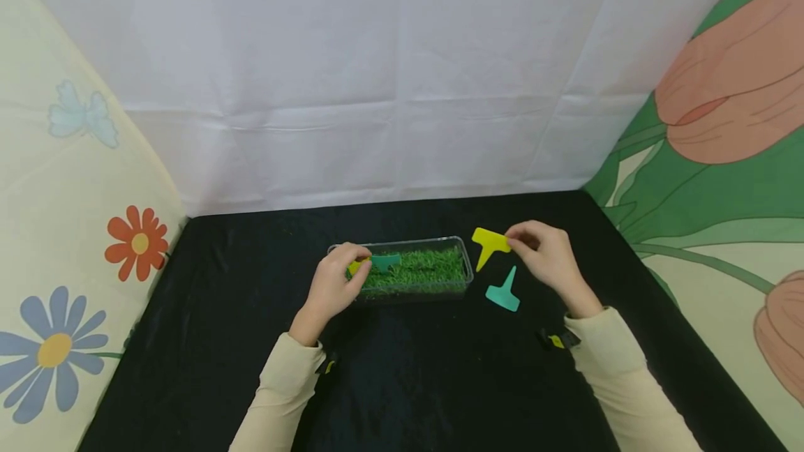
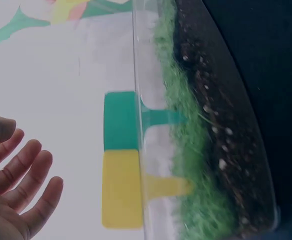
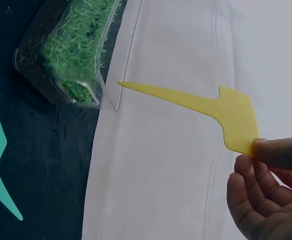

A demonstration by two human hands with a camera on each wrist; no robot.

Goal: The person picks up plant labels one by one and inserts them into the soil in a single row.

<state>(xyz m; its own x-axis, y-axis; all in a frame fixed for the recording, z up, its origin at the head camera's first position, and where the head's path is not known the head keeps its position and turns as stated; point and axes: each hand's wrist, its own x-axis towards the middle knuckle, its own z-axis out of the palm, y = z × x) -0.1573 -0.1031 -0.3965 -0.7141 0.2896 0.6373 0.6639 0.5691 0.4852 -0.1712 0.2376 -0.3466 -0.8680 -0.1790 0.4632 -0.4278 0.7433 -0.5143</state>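
My right hand (image 1: 545,254) pinches a yellow T-shaped plant label (image 3: 238,120) by the corner of its head, up off the cloth and just right of the planter. The label's pointed stem aims toward the clear plastic planter (image 1: 468,272) of green grass (image 1: 433,265) and dark soil (image 2: 206,100). Two labels stand upright in the grass at the planter's left part, a teal one (image 2: 120,120) and a yellow one (image 2: 122,189) side by side. Near them hovers my left hand (image 1: 331,283), fingers loosely bent and holding nothing; the left wrist view shows it apart from both labels.
Another teal plant label (image 1: 504,294) lies on the black cloth (image 1: 414,375), right of the planter and below my right hand. A white sheet (image 1: 377,89) hangs behind. Flower-printed panels (image 1: 75,250) flank the table on both sides.
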